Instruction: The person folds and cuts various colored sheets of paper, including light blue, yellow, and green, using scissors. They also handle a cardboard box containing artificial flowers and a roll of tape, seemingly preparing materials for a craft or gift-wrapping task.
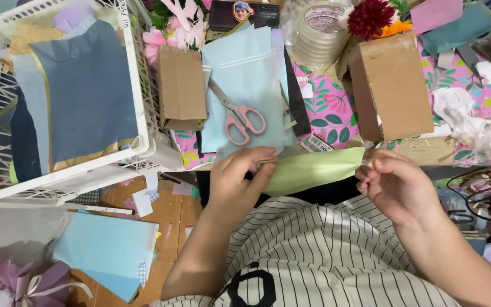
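While both hands pinch its ends, left [240, 176] and right [390, 185], the green paper [313, 169] stretches between them.

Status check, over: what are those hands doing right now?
Left hand and right hand pinch a green paper strip by its ends. Pink scissors lie just beyond.

1. A plain brown cardboard box [182, 86] stood upright at the left of the pale blue sheets, just beside the white basket, with pink flowers above it.
2. A larger brown cardboard box [390, 88] stood tilted at the right, a red flower at its top.
3. A small white barcode label [317, 143] lay on the floral cloth between the two boxes.
4. A dark rectangular package [244, 14] with a round sticker lay at the top edge.
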